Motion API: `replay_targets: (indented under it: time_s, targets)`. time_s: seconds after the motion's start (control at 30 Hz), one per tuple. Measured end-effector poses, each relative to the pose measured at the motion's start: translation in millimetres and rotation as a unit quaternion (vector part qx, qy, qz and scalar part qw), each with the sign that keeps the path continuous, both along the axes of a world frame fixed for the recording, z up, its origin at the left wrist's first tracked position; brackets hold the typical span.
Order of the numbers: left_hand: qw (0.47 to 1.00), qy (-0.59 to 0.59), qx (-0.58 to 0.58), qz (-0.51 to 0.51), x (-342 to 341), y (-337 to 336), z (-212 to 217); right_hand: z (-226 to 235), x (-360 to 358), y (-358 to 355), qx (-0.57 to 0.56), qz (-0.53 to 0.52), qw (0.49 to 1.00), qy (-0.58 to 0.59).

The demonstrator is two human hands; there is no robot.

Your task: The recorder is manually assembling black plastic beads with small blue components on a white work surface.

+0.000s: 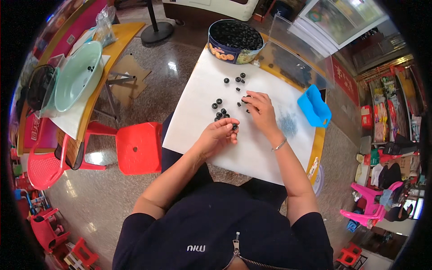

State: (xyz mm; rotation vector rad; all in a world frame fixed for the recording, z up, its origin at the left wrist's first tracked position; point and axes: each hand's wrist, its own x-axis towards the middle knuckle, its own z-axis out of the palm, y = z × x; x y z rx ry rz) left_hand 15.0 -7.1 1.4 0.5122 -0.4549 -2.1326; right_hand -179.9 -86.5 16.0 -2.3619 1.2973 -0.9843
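My left hand (219, 135) pinches a small black ring-shaped part (234, 127) between its fingertips, low over a white sheet (252, 148) on the table. My right hand (261, 109) rests on the sheet just beyond it, fingers curled onto small black pieces (247, 97); a thin bracelet (279, 145) is on that wrist. Several more black ring parts (219, 110) lie scattered on the sheet ahead of my left hand. A round blue tin (234, 40) full of black parts stands at the table's far edge.
A blue plastic scoop (313, 108) lies right of my hands, beside a pile of small grey pieces (287, 122) and a clear plastic box (297, 54). A red stool (137, 147) stands left of the table. Farther left, another table holds a pale green basin (76, 74).
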Motion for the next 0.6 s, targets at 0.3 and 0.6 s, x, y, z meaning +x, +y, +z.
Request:
replay_targets:
  time_s: [0.3, 0.6]
  targets:
    - [1.000, -0.008, -0.005, -0.005, 1, -4, 1, 12, 49, -70, -0.036, 0.024, 0.999, -0.031]
    - [1.000, -0.014, 0.004, -0.009, 1, 0, 2, 2, 64, -72, -0.017, 0.088, 0.994, 0.068]
